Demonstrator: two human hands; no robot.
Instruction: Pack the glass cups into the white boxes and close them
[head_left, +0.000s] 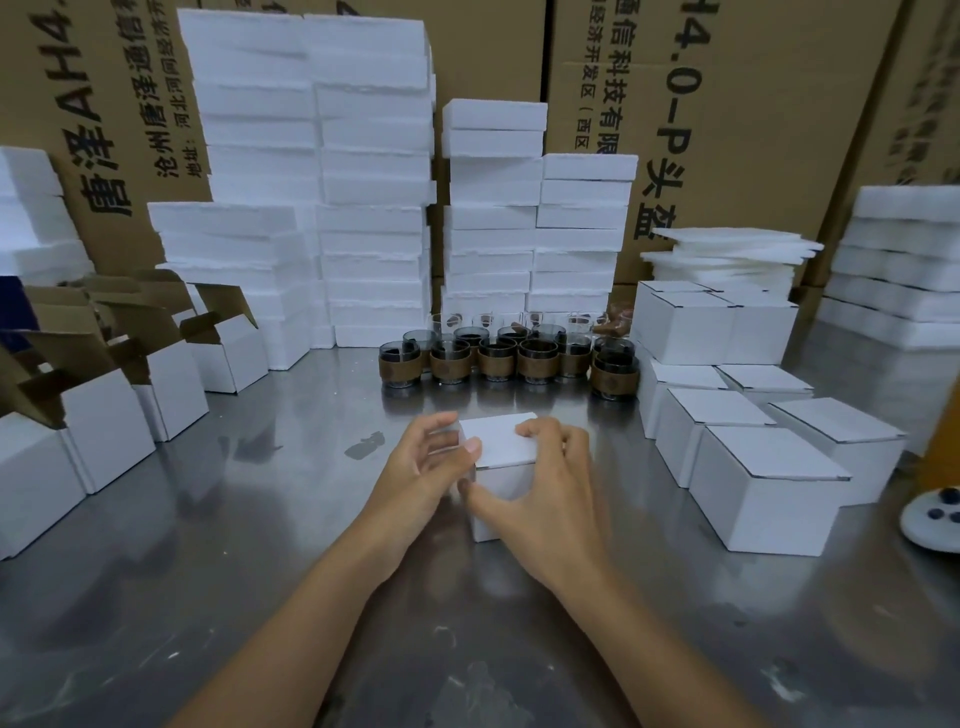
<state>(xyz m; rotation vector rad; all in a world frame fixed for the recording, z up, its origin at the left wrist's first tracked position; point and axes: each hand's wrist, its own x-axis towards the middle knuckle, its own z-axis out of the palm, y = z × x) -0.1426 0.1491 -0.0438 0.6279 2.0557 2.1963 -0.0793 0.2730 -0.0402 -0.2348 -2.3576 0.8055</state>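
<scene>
A small white box (501, 441) stood in the middle of the steel table (249, 519), just in front of the person, its lid lying flat and closed. The left hand (431, 462) wrapped the box's left side, its fingers loosely curled and a little apart round the far left corner, the thumb laid on the lid's left edge. The right hand (545, 478) covered the right side: its fingers were bent and close together on top of the lid, while the thumb was spread wide from them and lay low across the front face, so the box sat clamped between thumb and fingers. The two thumbs came near each other at the front left corner; whether they touched could not be told. Behind the box, well apart from it, a cluster of glass cups (511, 358) with brown sleeves stood in rows on the table. To the right lay closed white boxes (769, 483), some stacked in two layers; to the left stood open white boxes (104, 410) with their brown-lined flaps up. Tall stacks of white foam blocks (374, 208) rose behind the cups, thin foam sheets (727, 254) were piled on the right, and printed cardboard cartons (753, 104) formed the back wall.
</scene>
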